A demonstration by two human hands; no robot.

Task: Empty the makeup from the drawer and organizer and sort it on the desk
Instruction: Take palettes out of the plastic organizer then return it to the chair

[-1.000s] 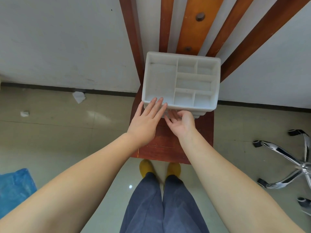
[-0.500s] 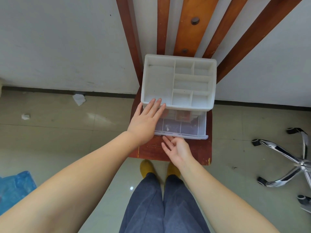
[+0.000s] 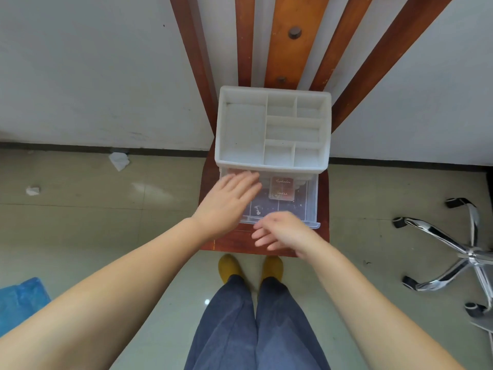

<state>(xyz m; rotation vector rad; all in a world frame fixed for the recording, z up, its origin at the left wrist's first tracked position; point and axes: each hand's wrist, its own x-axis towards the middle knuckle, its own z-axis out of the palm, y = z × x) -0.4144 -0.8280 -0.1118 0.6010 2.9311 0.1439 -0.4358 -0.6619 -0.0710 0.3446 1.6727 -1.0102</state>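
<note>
Chair-top drawer (image 3: 306, 206): palette (image 3: 282, 188) beside left fingers (image 3: 246, 182).

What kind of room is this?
Probably an office or a plain workroom: a tiled floor, a bare white wall, a rolling office chair base, and a white organizer on a wooden chair.
</note>
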